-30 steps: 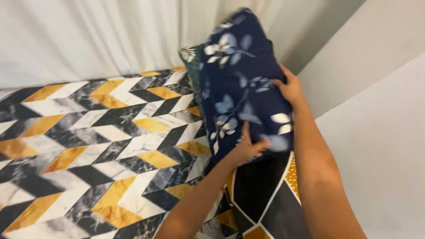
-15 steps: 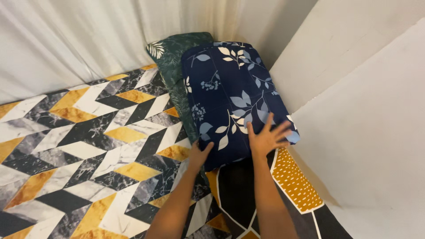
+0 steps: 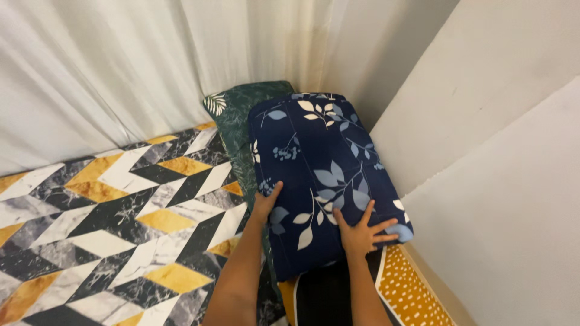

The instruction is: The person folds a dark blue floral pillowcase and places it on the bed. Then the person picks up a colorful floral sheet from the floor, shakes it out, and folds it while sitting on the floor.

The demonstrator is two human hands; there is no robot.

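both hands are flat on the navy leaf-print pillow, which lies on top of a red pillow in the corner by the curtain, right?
Not quite: the pillow underneath is dark green, not red, as the head view shows. The rest holds: the left hand and right hand lie flat on the navy leaf-print pillow, in the corner by the white curtain.

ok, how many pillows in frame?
2. A navy floral pillow lies on top, with the left hand at its left edge and the right hand flat on its near end. A green leafy pillow lies beneath it, mostly covered. More could be hidden underneath.
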